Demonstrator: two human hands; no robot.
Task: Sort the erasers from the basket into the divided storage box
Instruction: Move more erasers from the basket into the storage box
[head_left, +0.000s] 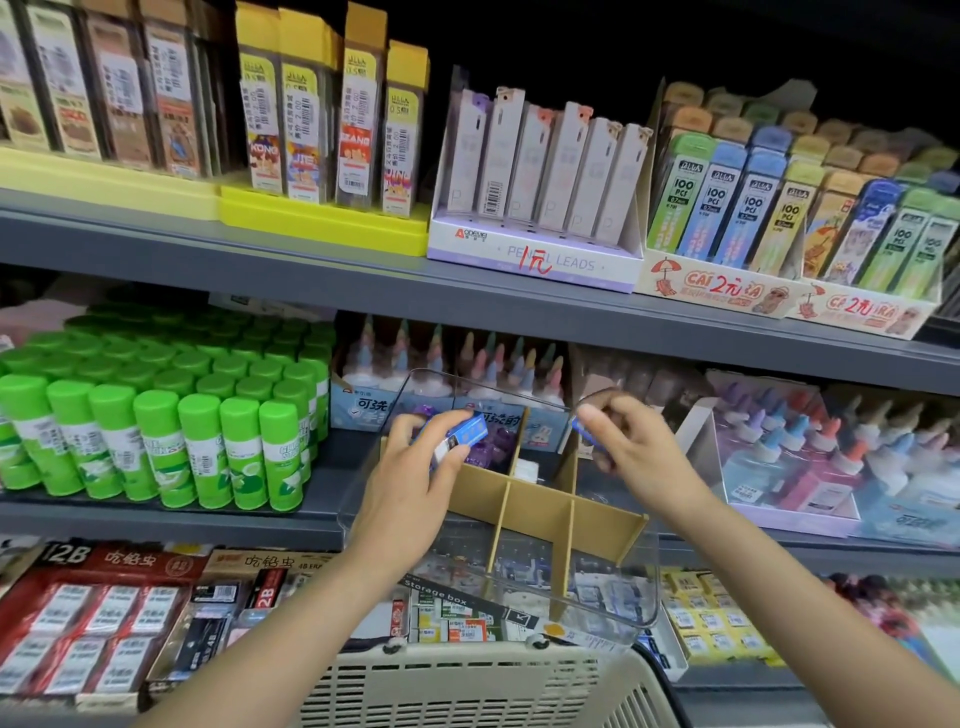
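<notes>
In front of me, store shelves (363, 291) fill the view, stocked with green glue sticks (156, 431) at left, pencil lead boxes (545, 182) above, glue bottles (805, 452) at right. At the bottom edge, a beige slotted basket (467, 686). Above it, on the middle shelf edge, a clear storage box (613, 597) with cardboard dividers (540, 506) making compartments; purple items (493, 447) sit in a far compartment, something white in the one beside it. My left hand (410, 488) hovers over the box's left side, thumb and fingers pinching a blue-and-white eraser (465, 434). My right hand (634, 441) is above the box's right side, fingers curled, pinching a small blue eraser (584, 431), mostly hidden by the thumb. Both erasers are in the air, not in any compartment.
</notes>
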